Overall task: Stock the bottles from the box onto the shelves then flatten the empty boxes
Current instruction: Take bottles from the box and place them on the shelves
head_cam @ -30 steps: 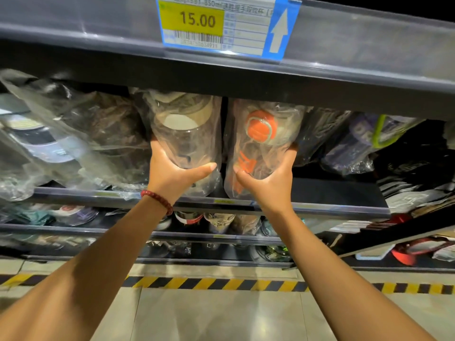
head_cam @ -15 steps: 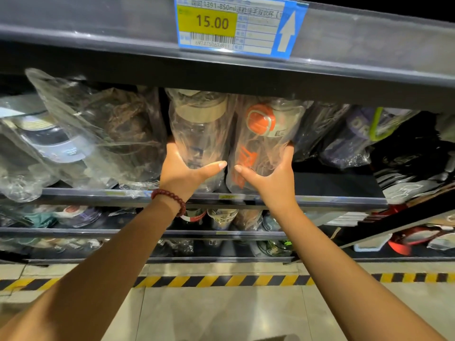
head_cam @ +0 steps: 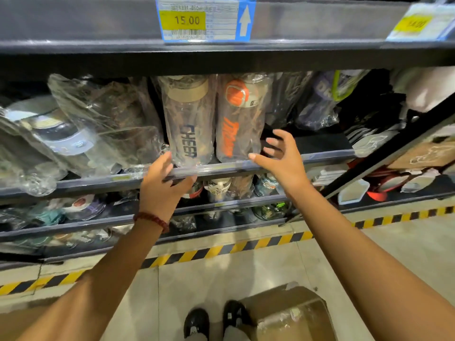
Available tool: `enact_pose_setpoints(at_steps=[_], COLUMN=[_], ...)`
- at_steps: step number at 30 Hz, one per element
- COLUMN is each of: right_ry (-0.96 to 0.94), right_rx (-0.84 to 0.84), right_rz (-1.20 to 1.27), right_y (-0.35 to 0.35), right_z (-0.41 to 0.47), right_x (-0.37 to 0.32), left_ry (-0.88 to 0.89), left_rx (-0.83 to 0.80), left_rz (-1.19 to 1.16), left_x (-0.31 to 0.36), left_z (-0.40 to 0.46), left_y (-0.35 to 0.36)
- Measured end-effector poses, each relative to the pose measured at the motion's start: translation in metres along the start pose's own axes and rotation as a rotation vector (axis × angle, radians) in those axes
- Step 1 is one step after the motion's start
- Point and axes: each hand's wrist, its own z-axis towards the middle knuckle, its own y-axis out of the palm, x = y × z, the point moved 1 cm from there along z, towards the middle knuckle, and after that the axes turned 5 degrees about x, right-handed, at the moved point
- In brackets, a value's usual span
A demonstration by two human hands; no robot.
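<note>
Two bagged clear bottles stand upright side by side on the middle shelf [head_cam: 320, 155]. The beige-capped bottle [head_cam: 188, 124] carries dark lettering; the orange-capped bottle [head_cam: 237, 119] carries orange lettering. My left hand [head_cam: 163, 187] hovers just below the beige-capped bottle at the shelf lip, fingers relaxed, holding nothing. Just right of the orange-capped bottle, my right hand [head_cam: 282, 159] has its fingers spread and holds nothing. A brown cardboard box [head_cam: 290, 313] sits on the floor by my feet.
More bagged bottles [head_cam: 98, 124] lean on the shelf to the left, others [head_cam: 317, 102] to the right. Lower shelves [head_cam: 73, 226] hold cups and bottles. A price label [head_cam: 204, 19] hangs on the upper shelf edge. Yellow-black tape [head_cam: 221, 249] lines the floor.
Both hands have let go of the two bottles and drawn back from them. The bottles now stand upright on the shelf. My view has tilted down, showing the box and my shoes.
</note>
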Motion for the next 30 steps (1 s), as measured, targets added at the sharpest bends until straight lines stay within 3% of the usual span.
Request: enact_pose_setpoints(at_steps=[3,6,13,19,24,30], right_ry=[0.119,0.251,0.576,0.860,1.053,1.141], right_rx=[0.084,0.151,0.439,0.664,0.820,0.779], right_rz=[0.073,0.093,0.154,0.189,0.326,0.329], right_y=[-0.028,-0.058,-0.123,-0.163,-0.176,-0.176], right_z=[-0.045,-0.097,-0.237,-0.368,-0.461,-0.525], right_x=[0.030,0.073,0.174,0.248,0.315,0.420], left_ry=[-0.084,-0.153,-0.212,-0.229,-0.176,-0.202], left_rx=[-0.110,-0.326,-0.886,-1.208,-1.390,-1.445], left_rz=[-0.022,-0.015,0.157,0.403,0.651,0.851], left_x=[-0.005,-0.009,-0.026,-0.065,-0.119,-0.213], left_z=[-0.038,-0.069,-0.142,-0.238,-0.322,-0.399], left_y=[0.008,0.036,0.150,0.220,0.263,0.313])
